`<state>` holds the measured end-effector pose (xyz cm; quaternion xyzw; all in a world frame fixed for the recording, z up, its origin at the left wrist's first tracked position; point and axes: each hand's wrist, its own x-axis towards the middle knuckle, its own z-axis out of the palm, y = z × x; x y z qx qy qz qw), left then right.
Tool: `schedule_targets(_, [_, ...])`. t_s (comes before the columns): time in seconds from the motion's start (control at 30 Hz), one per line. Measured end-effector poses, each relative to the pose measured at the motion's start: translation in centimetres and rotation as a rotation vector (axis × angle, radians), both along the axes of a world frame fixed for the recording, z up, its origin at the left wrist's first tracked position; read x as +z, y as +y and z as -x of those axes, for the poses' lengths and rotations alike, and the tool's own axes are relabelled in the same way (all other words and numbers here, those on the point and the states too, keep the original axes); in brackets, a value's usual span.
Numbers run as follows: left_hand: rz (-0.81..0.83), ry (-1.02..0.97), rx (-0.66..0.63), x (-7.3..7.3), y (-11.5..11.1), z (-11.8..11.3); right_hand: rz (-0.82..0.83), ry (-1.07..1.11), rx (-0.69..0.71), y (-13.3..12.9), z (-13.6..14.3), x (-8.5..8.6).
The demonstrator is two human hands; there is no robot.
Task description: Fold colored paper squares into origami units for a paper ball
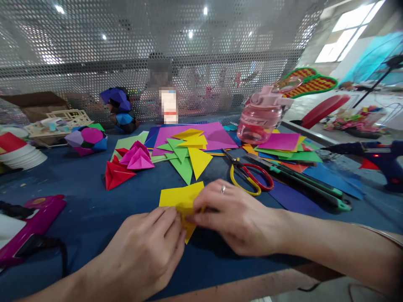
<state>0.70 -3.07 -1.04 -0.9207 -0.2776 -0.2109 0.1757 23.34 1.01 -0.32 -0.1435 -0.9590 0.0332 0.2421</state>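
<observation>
Blue table (88,201) spans the head view. Yellow paper (181,196) lies between both hands, toward one o'clock from the left hand (147,243) and ten from the right hand (239,218); both grips pinch it, equally near (long axis unclear, fingers cover part).

Glare fr. window (350,32), upr R

Paper sheet (181,194): plain yellow; folded triangles (200,162): yellow and light green; pleated pieces (137,156): red and magenta; scissors (242,167): one loop red, one yellow; tabletop (94,228): dark blue; jug (256,123): translucent pink, paler lid (266,97); glue gun (385,150): dark blue, small orange-red light (375,155); plug strip (44,222): magenta and white; pad (315,87): red-and-yellow repeat, green edging; screen (126,25): grey, regularly dotted with holes.
</observation>
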Motion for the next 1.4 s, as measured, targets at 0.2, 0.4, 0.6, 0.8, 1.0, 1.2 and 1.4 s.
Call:
schedule_targets(0.2, [-0.081,-0.051,0.005,0.5,-0.3,-0.8,0.000,0.012,-0.267,2.2,-0.6,-0.9])
schedule_targets(0.4, [-0.051,-0.052,0.032,0.5,-0.7,-0.7,-0.093,0.140,-0.142,3.2,-0.6,-1.3])
schedule_targets(0.6, [-0.118,-0.001,-0.001,0.0,0.3,0.4,-0.116,0.109,-0.045,1.6,-0.4,-0.1])
schedule_targets(0.8, [0.107,-0.029,0.036,-0.1,1.1,1.0,-0.052,-0.087,0.111,0.1,0.0,0.4])
schedule_targets(1.0, [0.179,-0.044,0.032,-0.2,0.9,1.0,0.154,-0.078,0.125,0.8,-0.5,0.2])
schedule_targets(1.2, [0.162,-0.123,-0.114,0.3,0.5,0.7,0.324,-0.059,0.160,1.4,-1.0,0.8])
schedule_targets(1.4, [0.197,-0.121,-0.222,1.1,0.7,0.8,0.502,-0.012,0.166,2.0,-1.2,1.4])
